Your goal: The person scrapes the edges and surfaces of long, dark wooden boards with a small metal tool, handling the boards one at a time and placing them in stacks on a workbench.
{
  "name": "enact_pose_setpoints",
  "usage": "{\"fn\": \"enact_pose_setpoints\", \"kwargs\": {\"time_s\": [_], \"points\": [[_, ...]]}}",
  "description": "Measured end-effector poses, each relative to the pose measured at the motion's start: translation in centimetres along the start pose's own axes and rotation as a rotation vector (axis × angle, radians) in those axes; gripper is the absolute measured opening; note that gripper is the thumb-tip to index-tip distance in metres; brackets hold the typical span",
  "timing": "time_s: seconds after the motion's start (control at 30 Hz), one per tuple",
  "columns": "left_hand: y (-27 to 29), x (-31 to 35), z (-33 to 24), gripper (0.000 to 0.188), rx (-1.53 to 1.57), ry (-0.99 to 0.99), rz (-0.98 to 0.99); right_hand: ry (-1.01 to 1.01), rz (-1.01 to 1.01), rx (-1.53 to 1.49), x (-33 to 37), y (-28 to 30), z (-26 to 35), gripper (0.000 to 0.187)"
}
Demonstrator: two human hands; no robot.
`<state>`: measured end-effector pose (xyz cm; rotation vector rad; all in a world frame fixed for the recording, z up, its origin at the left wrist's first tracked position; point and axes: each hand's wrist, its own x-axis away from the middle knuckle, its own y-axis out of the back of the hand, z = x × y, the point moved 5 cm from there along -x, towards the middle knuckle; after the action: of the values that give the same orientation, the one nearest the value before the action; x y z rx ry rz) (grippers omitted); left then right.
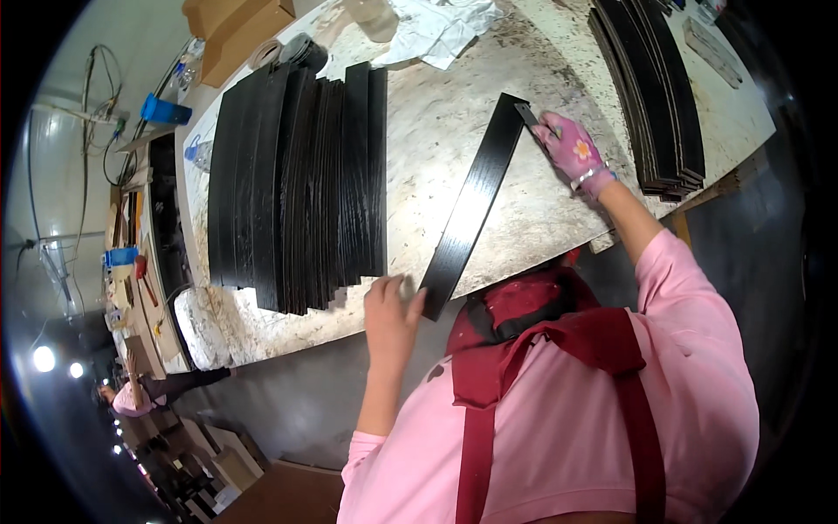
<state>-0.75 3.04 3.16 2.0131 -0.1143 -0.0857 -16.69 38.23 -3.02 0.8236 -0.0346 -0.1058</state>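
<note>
A long black board point(476, 201) with a glossy sheen lies slantwise on the worktable, its near end sticking out past the front edge. My right hand point(572, 148), in a pink flowered glove, is closed round a narrow flat grey scraper-like tool point(526, 115). The tool's tip touches the board's far end; its grip is hidden in my fingers. Bare, with thumb and fingers apart, my left hand point(391, 314) is at the table edge beside the board's near end. Whether the thumb touches the board I cannot tell. Left of the board stand many black boards point(253, 183), packed in a row.
More black boards point(659, 96) are stacked at the right. The paint-stained table point(436, 113) holds a white cloth point(441, 31), a roll of tape point(264, 54) and a dark round container point(304, 52) at the back. Another person point(131, 397) is far off at the left.
</note>
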Motion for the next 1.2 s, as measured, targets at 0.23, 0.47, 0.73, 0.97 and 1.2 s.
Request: {"fn": "enact_pose_setpoints", "kwargs": {"time_s": [0.23, 0.47, 0.73, 0.97, 1.2], "points": [[-6.2, -3.6, -3.8, 0.062, 0.04, -0.174, -0.025, 0.046, -0.05, -0.343, 3.3, -0.1, -1.1, 0.032], [-1.6, -6.7, -0.5, 0.054, -0.064, -0.146, -0.254, 0.082, -0.073, -0.418, 5.4, -0.3, -1.4, 0.024], [0.3, -11.1, 3.5, 0.044, -0.438, 0.037, -0.298, 0.06, 0.055, -0.399, 7.6, 1.3, -0.1, 0.019], [-4.1, -14.7, -5.9, 0.038, 0.372, -0.09, -0.074, 0.214, 0.085, -0.27, 13.2, 7.5, 3.2, 0.018], [-14.3, -17.2, -27.1, 0.061, 1.207, 0.186, 0.733, -0.068, -0.62, -0.615, 16.2, 20.1, -3.3, 0.012]]}}
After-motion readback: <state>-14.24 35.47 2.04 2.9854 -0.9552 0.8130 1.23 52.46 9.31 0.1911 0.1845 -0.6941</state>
